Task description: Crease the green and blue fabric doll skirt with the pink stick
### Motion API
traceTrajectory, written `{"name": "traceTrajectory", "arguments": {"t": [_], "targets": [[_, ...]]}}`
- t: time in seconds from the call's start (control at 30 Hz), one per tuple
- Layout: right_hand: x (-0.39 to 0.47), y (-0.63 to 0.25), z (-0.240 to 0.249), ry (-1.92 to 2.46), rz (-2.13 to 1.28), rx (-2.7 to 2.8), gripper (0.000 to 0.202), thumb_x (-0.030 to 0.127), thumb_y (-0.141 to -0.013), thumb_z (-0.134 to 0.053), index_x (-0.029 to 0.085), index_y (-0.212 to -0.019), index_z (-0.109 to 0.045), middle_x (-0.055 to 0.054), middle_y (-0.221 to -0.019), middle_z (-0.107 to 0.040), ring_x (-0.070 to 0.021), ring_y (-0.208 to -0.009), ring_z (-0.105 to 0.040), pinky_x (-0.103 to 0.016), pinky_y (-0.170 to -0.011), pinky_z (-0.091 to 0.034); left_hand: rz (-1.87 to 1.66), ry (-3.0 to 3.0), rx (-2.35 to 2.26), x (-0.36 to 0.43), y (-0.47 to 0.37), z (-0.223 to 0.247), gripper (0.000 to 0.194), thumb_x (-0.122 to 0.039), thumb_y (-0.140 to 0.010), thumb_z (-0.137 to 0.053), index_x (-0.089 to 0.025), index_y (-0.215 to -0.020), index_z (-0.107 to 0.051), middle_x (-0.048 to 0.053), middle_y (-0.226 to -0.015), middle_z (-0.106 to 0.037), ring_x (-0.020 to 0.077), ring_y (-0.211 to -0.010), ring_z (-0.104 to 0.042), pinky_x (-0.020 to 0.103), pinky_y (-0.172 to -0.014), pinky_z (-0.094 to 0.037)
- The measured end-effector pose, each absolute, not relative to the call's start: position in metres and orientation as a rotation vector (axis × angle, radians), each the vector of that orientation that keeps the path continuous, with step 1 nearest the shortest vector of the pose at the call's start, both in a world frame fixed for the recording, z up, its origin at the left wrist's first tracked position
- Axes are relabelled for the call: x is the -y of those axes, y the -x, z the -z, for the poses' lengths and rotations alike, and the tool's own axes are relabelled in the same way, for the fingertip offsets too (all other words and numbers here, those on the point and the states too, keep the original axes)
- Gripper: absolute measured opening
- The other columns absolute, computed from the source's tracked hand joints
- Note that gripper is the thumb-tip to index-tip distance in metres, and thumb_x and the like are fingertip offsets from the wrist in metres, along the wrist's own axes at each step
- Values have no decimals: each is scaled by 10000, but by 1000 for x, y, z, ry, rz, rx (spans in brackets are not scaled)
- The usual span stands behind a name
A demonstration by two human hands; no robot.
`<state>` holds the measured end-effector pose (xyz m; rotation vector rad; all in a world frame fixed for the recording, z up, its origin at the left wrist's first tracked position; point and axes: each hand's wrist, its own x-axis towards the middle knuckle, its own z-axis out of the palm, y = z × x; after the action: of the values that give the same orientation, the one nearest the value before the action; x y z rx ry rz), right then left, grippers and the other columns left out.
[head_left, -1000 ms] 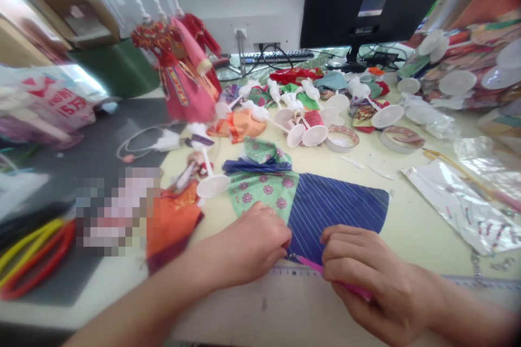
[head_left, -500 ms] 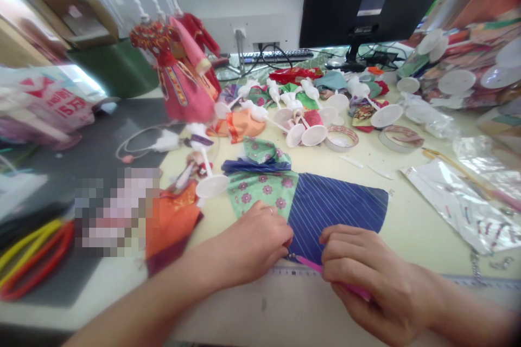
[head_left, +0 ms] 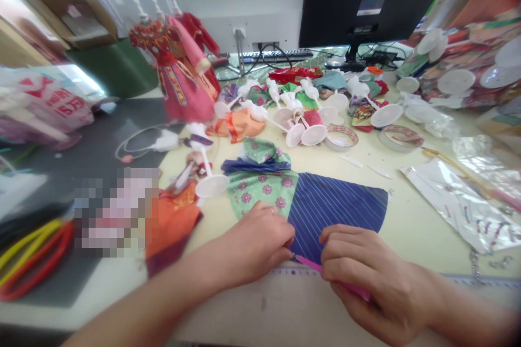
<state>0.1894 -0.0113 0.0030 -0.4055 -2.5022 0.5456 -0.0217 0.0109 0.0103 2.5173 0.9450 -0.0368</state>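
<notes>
A small doll garment (head_left: 337,203), part green with flowers and part blue with pale stripes, lies flat before me. My left hand (head_left: 256,241) is closed at its near edge, thumb and finger pinching the cloth beside the seam of green and blue. In my right hand (head_left: 366,268), closed fingers grip a slim pink pen-like tool (head_left: 308,263). Its thin tip points left and reaches the left fingertips; what kind of tool it is I cannot make out. A clear ruler (head_left: 462,281) lies along the table edge beneath both hands.
White mini dress forms (head_left: 291,100) and cloth scraps lie behind the garment, with tape rolls (head_left: 401,138) to their right. Dressed doll forms (head_left: 187,87) stand back left. Yellow and red scissors handles (head_left: 61,257) lie left; a silvery packet (head_left: 459,203) lies right. Monitors (head_left: 358,2) stand behind.
My left fingertips have shifted very slightly right, over the tip of the pink tool. The right hand and the garment look the same.
</notes>
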Motion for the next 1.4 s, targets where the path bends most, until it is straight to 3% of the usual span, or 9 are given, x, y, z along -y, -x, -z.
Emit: {"name": "traceTrajectory", "arguments": {"t": [0.57,0.8,1.4], "targets": [[15,-192,-6,450,-513,2444,244,0,-722,-405,161,-883,-492,-29,-649,-557,-149,-615,-520,-353,-714,-500,61,-2514,-993,-10,21,-7,120,-271,-835,-569,-177,-760,-569,-1,-773,-614,173,-802,-517,349,-808,-346],[13,-195,-8,489,-457,2386,235,2,-725,-417,163,-873,-503,-37,-662,-581,-143,-639,-553,-356,-747,-516,39,-2504,-957,-9,25,-12,51,-190,-806,-581,-181,-756,-589,-24,-782,-626,153,-806,-513,325,-790,-344],[12,-198,-8,491,-444,2275,254,-36,-691,-451,127,-867,-532,-45,-666,-576,-139,-630,-557,-367,-735,-514,53,-2545,-972,-11,20,-6,189,-263,-879,-508,-170,-743,-603,10,-758,-648,181,-798,-557,360,-800,-349]]}}
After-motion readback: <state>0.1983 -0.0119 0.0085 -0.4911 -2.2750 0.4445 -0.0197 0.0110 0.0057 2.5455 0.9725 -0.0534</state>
